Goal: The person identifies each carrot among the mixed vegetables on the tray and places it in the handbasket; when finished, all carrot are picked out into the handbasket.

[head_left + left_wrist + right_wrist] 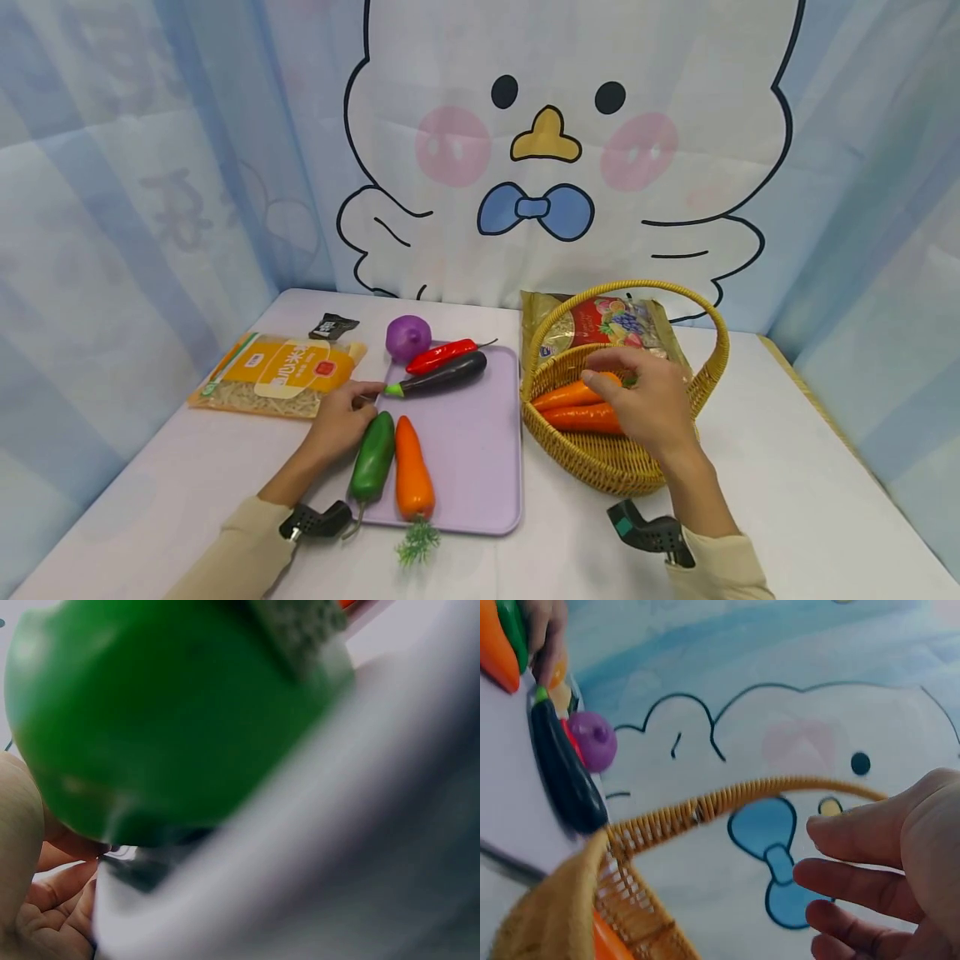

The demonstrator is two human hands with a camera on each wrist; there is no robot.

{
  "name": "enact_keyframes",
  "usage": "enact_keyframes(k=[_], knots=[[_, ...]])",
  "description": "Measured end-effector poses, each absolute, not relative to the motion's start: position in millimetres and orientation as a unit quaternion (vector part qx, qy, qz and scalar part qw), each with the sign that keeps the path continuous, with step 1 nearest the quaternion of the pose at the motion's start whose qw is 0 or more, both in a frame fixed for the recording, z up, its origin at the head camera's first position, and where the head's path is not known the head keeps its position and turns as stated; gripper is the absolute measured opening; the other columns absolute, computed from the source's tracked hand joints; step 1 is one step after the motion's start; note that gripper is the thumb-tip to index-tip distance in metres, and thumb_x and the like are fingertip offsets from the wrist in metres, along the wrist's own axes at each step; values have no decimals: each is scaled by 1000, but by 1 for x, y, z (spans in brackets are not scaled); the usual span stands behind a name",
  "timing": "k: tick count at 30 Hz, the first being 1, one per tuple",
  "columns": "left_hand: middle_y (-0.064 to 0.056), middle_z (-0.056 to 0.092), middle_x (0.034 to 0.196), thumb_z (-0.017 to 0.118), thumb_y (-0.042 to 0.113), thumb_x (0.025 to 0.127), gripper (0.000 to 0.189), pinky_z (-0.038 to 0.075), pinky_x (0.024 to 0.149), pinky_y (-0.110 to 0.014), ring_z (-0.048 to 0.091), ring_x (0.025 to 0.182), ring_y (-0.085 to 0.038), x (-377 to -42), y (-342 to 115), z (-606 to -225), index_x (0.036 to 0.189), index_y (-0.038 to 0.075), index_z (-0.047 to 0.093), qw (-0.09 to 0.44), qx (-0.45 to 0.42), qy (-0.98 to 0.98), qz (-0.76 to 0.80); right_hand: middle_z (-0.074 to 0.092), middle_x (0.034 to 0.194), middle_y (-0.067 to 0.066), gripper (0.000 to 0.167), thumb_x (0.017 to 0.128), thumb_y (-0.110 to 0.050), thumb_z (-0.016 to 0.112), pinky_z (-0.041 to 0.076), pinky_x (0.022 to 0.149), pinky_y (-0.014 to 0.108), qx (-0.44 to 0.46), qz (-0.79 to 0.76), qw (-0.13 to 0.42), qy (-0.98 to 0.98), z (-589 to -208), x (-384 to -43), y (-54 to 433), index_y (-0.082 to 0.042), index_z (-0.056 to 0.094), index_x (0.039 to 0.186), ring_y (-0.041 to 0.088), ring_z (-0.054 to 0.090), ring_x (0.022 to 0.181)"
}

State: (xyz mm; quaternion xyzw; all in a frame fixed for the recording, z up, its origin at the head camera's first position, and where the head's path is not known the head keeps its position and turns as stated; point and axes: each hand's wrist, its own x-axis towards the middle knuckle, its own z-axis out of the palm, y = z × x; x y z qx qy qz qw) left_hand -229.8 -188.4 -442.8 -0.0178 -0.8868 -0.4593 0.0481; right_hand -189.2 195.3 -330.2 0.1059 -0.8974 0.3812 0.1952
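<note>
My left hand (341, 422) is at the left rim of a lilac tray (480, 467). Its fingertips are at the green stem of a toy eggplant (450, 375); whether they pinch it cannot be made out. Beside that hand lie a green pepper (372, 458) and an orange carrot (412, 475), its leafy top past the near rim. A red chili (442, 356) and a purple onion (408, 338) are behind the eggplant. Over a wicker basket (592, 467) hovers my right hand (651, 400), fingers parted and holding nothing in the right wrist view. Carrots (581, 418) lie inside the basket.
The basket's tall handle (626, 286) arches over its opening. Behind it leans a gold printed bag (615, 321). Left of the tray are a yellow noodle packet (277, 375) and a small black packet (332, 326). A printed curtain (547, 267) stands behind the table.
</note>
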Motion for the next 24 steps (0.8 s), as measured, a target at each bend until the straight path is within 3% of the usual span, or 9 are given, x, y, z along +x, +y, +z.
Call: enact_keyframes(k=[6,11,24], knots=[[-23,66,125,53,-1,88,43,50,81,-33,62,96,-28,-230,-188,-443,130,-3,64,53,-21,-887,-458,74,96,1,12,91,-12,75,55,74,34,164,411,178,-879,-328,-179,170,-10,77,102,19,64,86],[-23,65,126,53,-1,90,44,50,83,-35,61,97,-28,-230,-188,-442,132,-3,64,47,-15,-887,-459,74,95,-1,13,88,-9,77,56,71,31,216,432,154,-862,-333,-173,146,-10,77,101,13,64,80],[-21,66,120,54,-2,88,45,51,84,-36,62,98,-27,-230,-188,-443,132,-3,63,54,-16,-888,-456,74,103,7,19,91,-15,72,56,77,33,292,398,-12,-870,-370,-166,92,-7,74,108,20,65,91]])
